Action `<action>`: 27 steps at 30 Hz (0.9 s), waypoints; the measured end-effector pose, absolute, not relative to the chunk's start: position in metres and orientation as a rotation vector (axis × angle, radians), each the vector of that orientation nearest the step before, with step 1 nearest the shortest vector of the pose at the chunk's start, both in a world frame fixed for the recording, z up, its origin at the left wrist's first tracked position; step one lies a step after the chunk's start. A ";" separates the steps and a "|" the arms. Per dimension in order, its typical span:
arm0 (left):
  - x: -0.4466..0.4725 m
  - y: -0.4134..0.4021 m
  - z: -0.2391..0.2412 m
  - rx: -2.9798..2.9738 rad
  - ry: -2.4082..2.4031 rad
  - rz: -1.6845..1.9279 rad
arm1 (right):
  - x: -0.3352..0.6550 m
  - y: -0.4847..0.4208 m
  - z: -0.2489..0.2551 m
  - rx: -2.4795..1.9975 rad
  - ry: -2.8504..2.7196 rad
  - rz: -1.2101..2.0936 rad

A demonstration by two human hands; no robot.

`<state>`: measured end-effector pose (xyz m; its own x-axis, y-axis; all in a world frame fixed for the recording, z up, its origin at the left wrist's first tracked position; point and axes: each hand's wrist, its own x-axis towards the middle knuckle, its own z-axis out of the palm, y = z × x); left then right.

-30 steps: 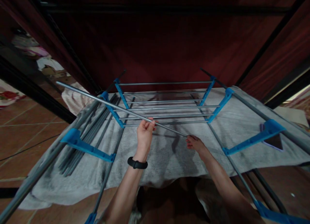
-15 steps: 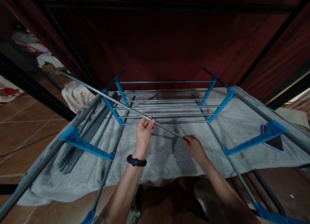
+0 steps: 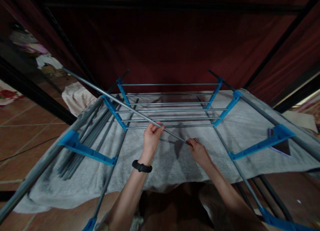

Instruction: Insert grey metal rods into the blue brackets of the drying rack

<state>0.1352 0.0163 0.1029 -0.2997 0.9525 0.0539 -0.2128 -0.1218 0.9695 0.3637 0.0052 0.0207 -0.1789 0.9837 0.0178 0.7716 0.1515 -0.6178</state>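
A thin grey metal rod (image 3: 120, 102) slants from the upper left down to the middle of the view. My left hand (image 3: 151, 137), with a black band at the wrist, pinches it partway along. At the rod's lower right end, the fingers of my right hand (image 3: 197, 149) are closed round its dark tip. Behind the hands stands a rack of grey tubes with blue plastic brackets (image 3: 116, 112), several rods spanning its far part. Nearer blue brackets, a left one (image 3: 86, 149) and a right one (image 3: 262, 146), have no rods between them.
Loose grey rods (image 3: 82, 147) lie bundled at the left on a grey blanket (image 3: 172, 167). A dark flat piece with a pale edge (image 3: 282, 147) lies behind the right bracket. Striped cloth (image 3: 77, 97) sits at the far left. Dark red fabric (image 3: 170, 47) hangs behind.
My left hand has slid slightly right along the rod, closer to my right hand. The rod has shifted only a little, and both hands still hold it.
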 end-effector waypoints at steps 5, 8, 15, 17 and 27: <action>0.136 0.017 0.100 0.962 1.182 1.585 | 0.362 0.004 0.021 -1.701 -1.981 0.719; 0.137 0.017 0.100 0.963 1.174 1.581 | 0.362 0.004 0.022 -1.705 -2.006 0.690; 0.138 0.016 0.102 0.956 1.187 1.591 | 0.360 0.003 0.026 -1.737 -2.022 0.648; 0.138 0.016 0.102 0.971 1.184 1.598 | 0.360 0.002 0.029 -1.736 -2.050 0.642; 0.140 0.016 0.096 1.003 1.146 1.535 | 0.359 -0.003 0.035 -1.717 -2.140 0.537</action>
